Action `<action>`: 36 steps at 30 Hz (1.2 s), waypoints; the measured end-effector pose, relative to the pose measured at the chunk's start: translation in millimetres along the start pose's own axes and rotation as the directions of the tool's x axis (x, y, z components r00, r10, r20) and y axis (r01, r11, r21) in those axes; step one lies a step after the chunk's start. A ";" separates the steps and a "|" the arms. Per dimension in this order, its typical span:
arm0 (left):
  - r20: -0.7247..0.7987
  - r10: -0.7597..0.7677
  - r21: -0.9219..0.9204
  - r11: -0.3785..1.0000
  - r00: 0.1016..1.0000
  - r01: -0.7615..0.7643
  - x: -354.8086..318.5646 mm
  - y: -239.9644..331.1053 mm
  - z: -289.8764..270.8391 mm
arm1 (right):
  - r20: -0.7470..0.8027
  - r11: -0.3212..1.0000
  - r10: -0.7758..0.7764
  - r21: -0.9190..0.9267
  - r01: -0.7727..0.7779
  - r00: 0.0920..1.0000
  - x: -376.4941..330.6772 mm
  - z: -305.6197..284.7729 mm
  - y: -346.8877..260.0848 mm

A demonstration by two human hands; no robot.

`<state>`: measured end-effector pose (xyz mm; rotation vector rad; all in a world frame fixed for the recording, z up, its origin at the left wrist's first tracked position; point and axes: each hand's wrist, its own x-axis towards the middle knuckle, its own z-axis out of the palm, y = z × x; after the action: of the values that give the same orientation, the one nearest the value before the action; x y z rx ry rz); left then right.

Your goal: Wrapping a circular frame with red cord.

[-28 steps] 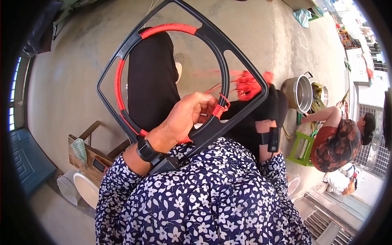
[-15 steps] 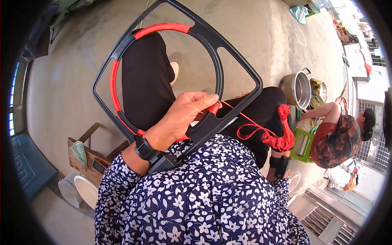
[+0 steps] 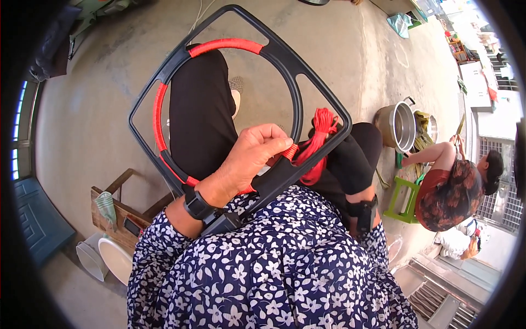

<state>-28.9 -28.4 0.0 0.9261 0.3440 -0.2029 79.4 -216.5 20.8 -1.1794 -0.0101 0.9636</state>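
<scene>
A black four-cornered plastic frame [image 3: 320, 88] with a round inner ring lies across my lap. Red cord wrapping [image 3: 227, 44] covers several stretches of the ring. My left hand [image 3: 255, 151] is closed on the ring's right side, thumb and fingers pinching where a short red coil [image 3: 290, 151] is wound. Just right of it, a bundle of red cord [image 3: 319, 140] is gathered at the frame's right corner, its lower part blurred. My right hand [image 3: 348, 162], seemingly covered in black, reaches to this bundle and appears to hold it; its fingers are hidden.
At right, another person [image 3: 455, 192] sits by a green stool [image 3: 404, 205], a large metal pot [image 3: 395, 126] and long green leaves [image 3: 422, 131]. At left stand a wooden bench [image 3: 112, 225] with a striped cloth [image 3: 106, 207] and a white basin [image 3: 116, 260].
The red cord bundle has moved left and up, from over my right knee to the frame's right corner. My right arm came in with it. The frame shifted slightly; my left hand keeps its pinch.
</scene>
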 end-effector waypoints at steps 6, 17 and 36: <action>0.018 0.078 0.041 0.996 0.997 -0.079 -2.0 2.0 1.7 | 0.283 0.770 -0.387 -0.424 0.476 0.878 23.1 36.8 -24.8; -0.090 -0.130 -0.213 0.971 0.987 0.109 5.0 0.4 0.1 | 0.129 0.980 -0.171 0.122 0.156 0.977 34.5 14.2 21.0; 0.009 -0.130 -0.121 0.984 0.992 0.130 3.8 5.6 2.3 | -0.317 0.946 -0.306 -0.207 0.249 0.898 -83.1 -69.2 28.5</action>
<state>-23.1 -27.0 4.0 0.7843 0.4118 -0.2990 42.9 -321.3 7.2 -1.4420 0.0233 0.5004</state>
